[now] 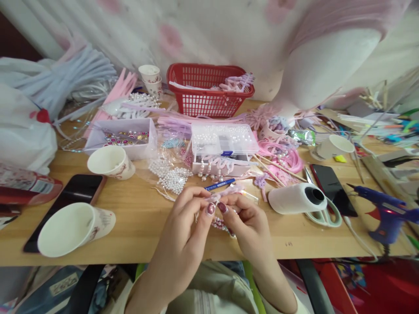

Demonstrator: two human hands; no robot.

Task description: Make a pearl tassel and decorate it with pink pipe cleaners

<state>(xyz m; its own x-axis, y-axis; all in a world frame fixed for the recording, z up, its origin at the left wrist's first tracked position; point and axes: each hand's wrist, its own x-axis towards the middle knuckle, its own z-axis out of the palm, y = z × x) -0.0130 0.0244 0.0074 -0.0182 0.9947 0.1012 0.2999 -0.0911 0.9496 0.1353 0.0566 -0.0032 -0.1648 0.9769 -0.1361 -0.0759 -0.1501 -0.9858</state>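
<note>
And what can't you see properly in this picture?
All in the head view:
Pale piece: partly hidden by the fingers of the left hand and right hand.
Scissors: partly hidden behind the white spool.
Bottle: cut off by the left edge.
Glue gun: cut off by the right edge.
Pen: writing too small.

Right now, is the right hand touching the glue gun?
Apart. The head view shows scissors and bare table between the right hand and the glue gun.

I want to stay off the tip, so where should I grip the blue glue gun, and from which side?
Probably its handle, from the near side: it juts toward the camera, while the nozzle points left, clear of that approach.
</note>
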